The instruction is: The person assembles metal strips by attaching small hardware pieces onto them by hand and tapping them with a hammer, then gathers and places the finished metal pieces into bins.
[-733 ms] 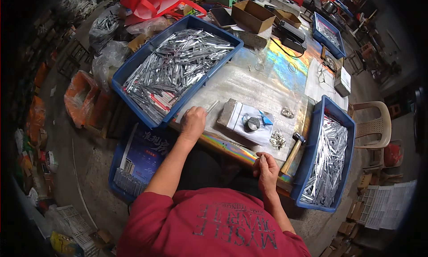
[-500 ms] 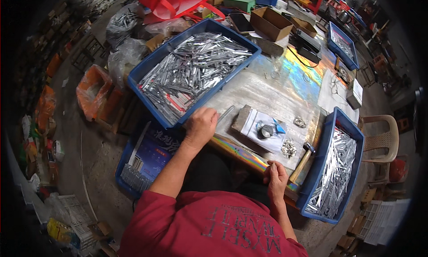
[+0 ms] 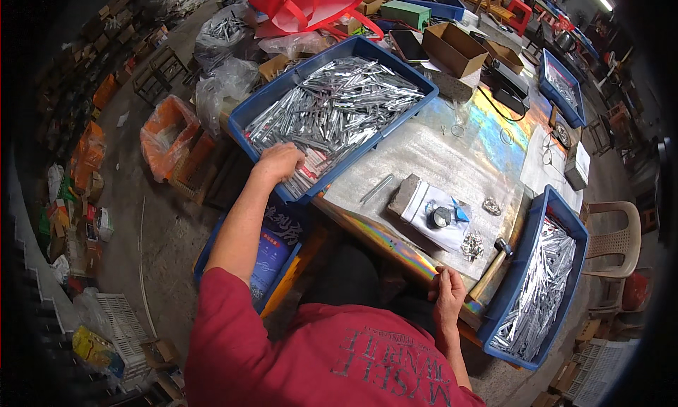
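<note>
My left hand reaches over the near left rim of a large blue bin, its fingers curled down at the thin silver metal pieces heaped inside. Whatever those fingers grip is hidden. A single slim metal piece lies on the table to the right of this bin. By the table's front edge, my right hand is closed, thumb and fingers pressed together; I cannot make out what is between them. Beyond it sits a block with a white cover, bearing a small round dark container and a blue item.
A hammer lies beside a second blue bin of silver pieces at the right. Small metal parts are piled near the block. Cardboard boxes and a red bag crowd the far side. A beige chair stands right.
My left hand has moved from the table edge beside the slim metal piece to the left, into the large bin. My right hand stays near the front edge. The whole view has shifted slightly.
</note>
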`<act>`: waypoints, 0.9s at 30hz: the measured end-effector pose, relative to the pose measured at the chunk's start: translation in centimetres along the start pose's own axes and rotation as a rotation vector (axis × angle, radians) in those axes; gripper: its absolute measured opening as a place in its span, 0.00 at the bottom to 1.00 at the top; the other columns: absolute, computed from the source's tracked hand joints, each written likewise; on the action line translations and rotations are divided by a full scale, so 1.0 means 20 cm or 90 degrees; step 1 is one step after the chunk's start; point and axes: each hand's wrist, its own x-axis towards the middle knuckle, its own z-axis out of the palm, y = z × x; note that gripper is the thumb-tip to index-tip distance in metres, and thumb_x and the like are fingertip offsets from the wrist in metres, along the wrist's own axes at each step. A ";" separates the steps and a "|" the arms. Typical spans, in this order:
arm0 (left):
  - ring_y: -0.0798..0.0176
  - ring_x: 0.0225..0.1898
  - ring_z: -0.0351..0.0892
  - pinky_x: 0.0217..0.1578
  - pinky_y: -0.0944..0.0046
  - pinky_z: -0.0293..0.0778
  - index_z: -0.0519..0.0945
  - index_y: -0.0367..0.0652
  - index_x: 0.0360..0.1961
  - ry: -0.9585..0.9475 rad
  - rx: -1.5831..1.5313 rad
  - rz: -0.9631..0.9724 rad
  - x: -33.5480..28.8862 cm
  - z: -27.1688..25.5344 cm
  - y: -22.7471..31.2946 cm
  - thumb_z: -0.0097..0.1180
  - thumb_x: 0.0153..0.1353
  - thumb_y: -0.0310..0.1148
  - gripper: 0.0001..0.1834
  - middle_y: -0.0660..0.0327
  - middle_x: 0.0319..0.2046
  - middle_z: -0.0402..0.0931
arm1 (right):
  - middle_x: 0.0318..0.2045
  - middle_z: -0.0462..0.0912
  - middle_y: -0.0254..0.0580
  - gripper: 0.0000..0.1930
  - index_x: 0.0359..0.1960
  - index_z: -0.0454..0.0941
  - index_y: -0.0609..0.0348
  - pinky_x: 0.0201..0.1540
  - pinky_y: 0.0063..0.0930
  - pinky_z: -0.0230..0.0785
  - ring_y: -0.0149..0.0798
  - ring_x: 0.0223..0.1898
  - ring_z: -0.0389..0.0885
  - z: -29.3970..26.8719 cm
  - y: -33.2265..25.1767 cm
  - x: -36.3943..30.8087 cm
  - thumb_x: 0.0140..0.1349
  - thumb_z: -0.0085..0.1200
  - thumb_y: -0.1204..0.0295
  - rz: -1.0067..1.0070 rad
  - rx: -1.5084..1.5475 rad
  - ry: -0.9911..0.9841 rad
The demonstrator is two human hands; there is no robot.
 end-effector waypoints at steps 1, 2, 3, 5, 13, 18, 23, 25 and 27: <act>0.56 0.40 0.68 0.38 0.61 0.65 0.75 0.46 0.26 0.015 -0.050 0.011 0.03 0.02 -0.02 0.52 0.35 0.23 0.11 0.60 0.29 0.69 | 0.14 0.66 0.30 0.11 0.32 0.70 0.62 0.14 0.12 0.51 0.20 0.13 0.60 0.00 0.00 0.00 0.59 0.41 0.66 0.004 0.004 -0.001; 0.56 0.40 0.68 0.38 0.61 0.65 0.75 0.46 0.26 0.017 -0.050 0.009 0.04 0.05 -0.04 0.52 0.35 0.23 0.11 0.60 0.29 0.69 | 0.14 0.66 0.30 0.11 0.32 0.70 0.62 0.14 0.12 0.51 0.20 0.13 0.60 0.00 0.00 0.00 0.59 0.41 0.66 0.004 0.004 -0.004; 0.56 0.40 0.68 0.38 0.61 0.65 0.75 0.45 0.25 0.034 -0.035 0.048 0.05 0.07 -0.06 0.52 0.36 0.23 0.11 0.60 0.29 0.69 | 0.14 0.66 0.30 0.11 0.32 0.70 0.62 0.14 0.12 0.51 0.20 0.13 0.60 0.01 0.00 0.00 0.59 0.41 0.66 -0.001 0.004 -0.004; 0.55 0.38 0.69 0.37 0.61 0.66 0.77 0.45 0.24 0.068 -0.018 0.110 0.06 0.07 -0.05 0.51 0.37 0.22 0.10 0.59 0.29 0.71 | 0.14 0.66 0.30 0.11 0.32 0.70 0.62 0.14 0.12 0.52 0.20 0.13 0.60 0.01 0.00 0.00 0.59 0.41 0.66 -0.006 0.003 -0.001; 0.52 0.32 0.74 0.35 0.58 0.68 0.79 0.46 0.23 0.136 0.063 0.112 -0.02 -0.05 -0.07 0.48 0.41 0.24 0.09 0.52 0.26 0.74 | 0.14 0.66 0.30 0.11 0.32 0.70 0.62 0.14 0.12 0.52 0.20 0.13 0.61 -0.01 0.02 -0.01 0.59 0.41 0.66 0.003 -0.016 -0.005; 0.53 0.30 0.73 0.34 0.59 0.68 0.79 0.46 0.22 0.220 0.034 0.129 -0.15 -0.20 -0.05 0.52 0.40 0.26 0.06 0.54 0.24 0.74 | 0.14 0.67 0.29 0.11 0.31 0.70 0.62 0.14 0.12 0.53 0.20 0.12 0.61 -0.01 0.03 -0.02 0.59 0.41 0.67 0.008 -0.013 0.002; 0.56 0.28 0.72 0.32 0.62 0.68 0.77 0.41 0.25 0.279 -0.177 0.284 -0.28 -0.23 0.20 0.53 0.41 0.25 0.06 0.57 0.23 0.74 | 0.17 0.67 0.28 0.09 0.33 0.71 0.63 0.16 0.12 0.54 0.19 0.15 0.62 0.03 -0.01 -0.01 0.58 0.42 0.70 0.013 -0.037 -0.019; 0.57 0.27 0.72 0.30 0.63 0.67 0.77 0.39 0.25 0.269 -0.244 0.347 -0.31 -0.18 0.32 0.54 0.40 0.24 0.06 0.57 0.22 0.74 | 0.15 0.66 0.29 0.09 0.35 0.70 0.63 0.15 0.12 0.54 0.21 0.14 0.62 0.06 -0.02 0.01 0.58 0.42 0.70 -0.024 -0.069 -0.042; 0.59 0.25 0.73 0.28 0.65 0.67 0.77 0.38 0.25 0.240 -0.336 0.412 -0.32 -0.11 0.46 0.55 0.40 0.23 0.07 0.58 0.20 0.74 | 0.19 0.67 0.30 0.10 0.39 0.67 0.61 0.17 0.12 0.55 0.20 0.17 0.63 0.08 -0.03 0.01 0.58 0.42 0.71 -0.028 -0.049 -0.075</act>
